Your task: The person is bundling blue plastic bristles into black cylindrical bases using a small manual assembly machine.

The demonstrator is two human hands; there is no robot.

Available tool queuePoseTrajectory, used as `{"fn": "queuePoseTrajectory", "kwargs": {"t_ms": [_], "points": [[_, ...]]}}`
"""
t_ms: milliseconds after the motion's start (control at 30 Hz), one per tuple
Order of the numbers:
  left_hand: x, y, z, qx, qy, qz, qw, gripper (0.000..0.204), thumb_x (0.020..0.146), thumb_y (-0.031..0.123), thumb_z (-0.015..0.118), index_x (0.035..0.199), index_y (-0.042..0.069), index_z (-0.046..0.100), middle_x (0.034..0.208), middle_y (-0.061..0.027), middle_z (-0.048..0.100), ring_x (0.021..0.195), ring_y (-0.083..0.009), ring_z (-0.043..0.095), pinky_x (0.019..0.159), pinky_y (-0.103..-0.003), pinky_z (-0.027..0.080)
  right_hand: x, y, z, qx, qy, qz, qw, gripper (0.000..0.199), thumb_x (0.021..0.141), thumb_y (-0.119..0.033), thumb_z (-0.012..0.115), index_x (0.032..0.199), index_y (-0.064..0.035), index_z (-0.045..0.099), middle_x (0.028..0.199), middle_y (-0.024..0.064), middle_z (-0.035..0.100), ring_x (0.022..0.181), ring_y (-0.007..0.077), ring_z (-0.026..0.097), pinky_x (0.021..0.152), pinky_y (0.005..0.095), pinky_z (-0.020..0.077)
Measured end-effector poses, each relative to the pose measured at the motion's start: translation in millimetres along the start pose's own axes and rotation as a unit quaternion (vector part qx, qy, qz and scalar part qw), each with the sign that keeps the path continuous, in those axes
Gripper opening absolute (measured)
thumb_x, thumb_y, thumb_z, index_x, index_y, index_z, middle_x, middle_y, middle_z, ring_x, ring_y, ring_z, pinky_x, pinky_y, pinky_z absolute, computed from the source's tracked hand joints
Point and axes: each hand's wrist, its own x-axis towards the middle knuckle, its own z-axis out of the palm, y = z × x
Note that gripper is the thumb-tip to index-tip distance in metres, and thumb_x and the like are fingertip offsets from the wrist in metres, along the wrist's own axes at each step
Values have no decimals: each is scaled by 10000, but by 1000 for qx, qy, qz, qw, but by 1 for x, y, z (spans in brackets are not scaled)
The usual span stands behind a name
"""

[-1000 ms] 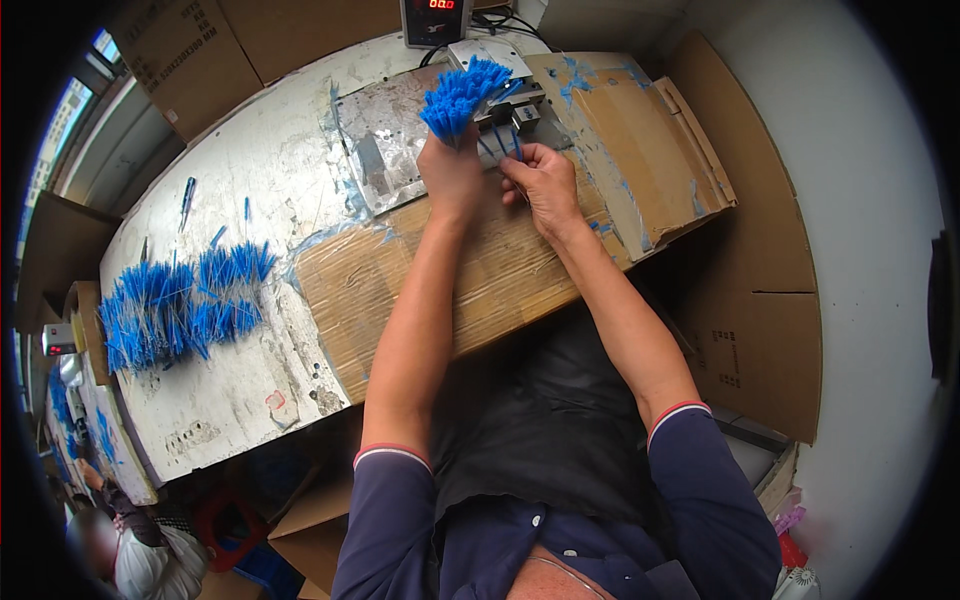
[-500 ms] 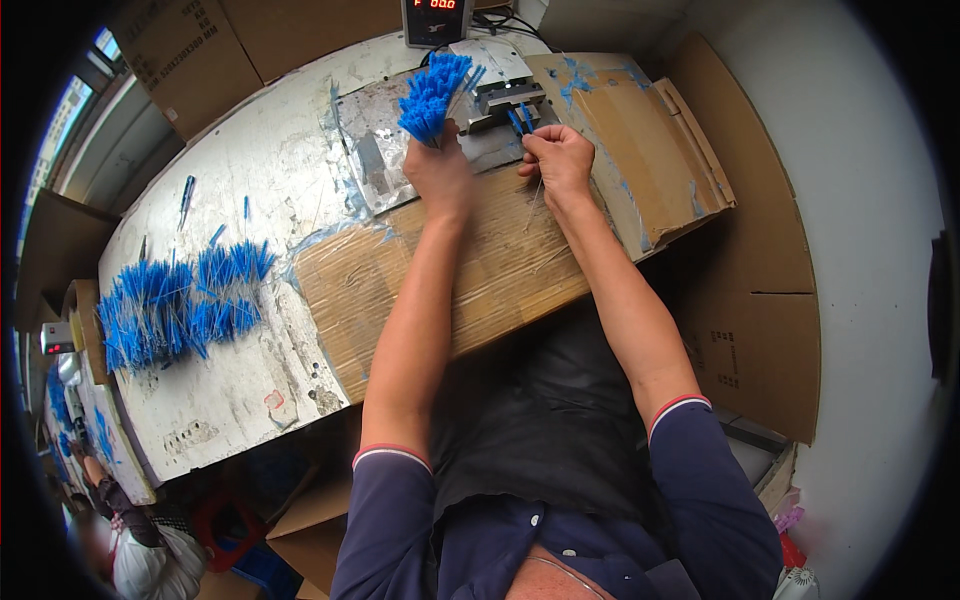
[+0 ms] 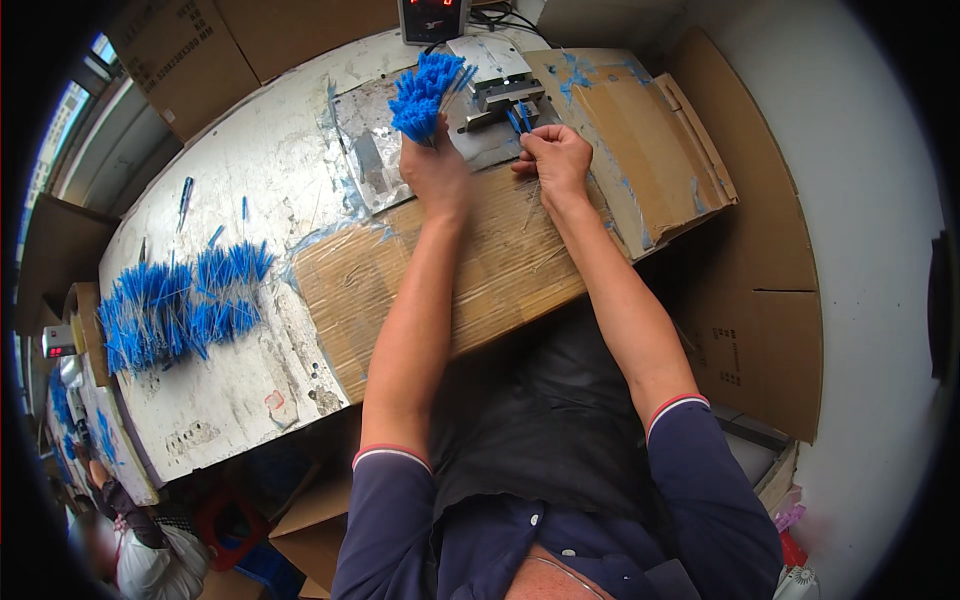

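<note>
A thick bundle of thin blue-tipped strands (image 3: 420, 95) stands up from my left hand (image 3: 435, 178), whose fingers are wrapped round its lower end. Over at the small metal clamping fixture (image 3: 505, 95), my right hand (image 3: 558, 160) is closed in a pinch. Its fingertips are at narrow blue strips (image 3: 520, 118) against the fixture's front. I cannot make out exactly where the strips end inside the pinch. Under the fixture lies a metal plate (image 3: 385, 165), partly hidden by my left hand.
Piles of blue-tipped strands (image 3: 150, 310) lie on the white table's left side, near a dark pen-like tool (image 3: 185, 203). A cardboard sheet (image 3: 350, 290) covers the near edge. Behind stands a box with a red display (image 3: 433, 20). Another person (image 3: 150, 560) sits at lower left.
My left hand and its bundle have shifted slightly left. My right hand has moved a little left at the fixture, and the pale strand hanging below it no longer shows.
</note>
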Motion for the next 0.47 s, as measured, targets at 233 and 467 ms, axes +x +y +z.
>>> {"fn": "queuePoseTrajectory", "kwargs": {"t_ms": [233,467], "points": [[0,9,1,31,30,59,997,207,988,210,671,1131,62,696,940,-164,747,857,-318,721,769,-415,521,2,1,0,38,-2,-1,999,82,836,40,698,855,28,619,718,93,639,541,162,642,450,297,581],[-3,4,-1,156,-89,92,979,307,937,201,712,1230,137,641,998,-227,711,943,-446,680,793,-509,517,3,1,-5,55,-19,18,998,143,845,-14,760,889,33,632,724,101,653,526,182,650,425,302,563]]}}
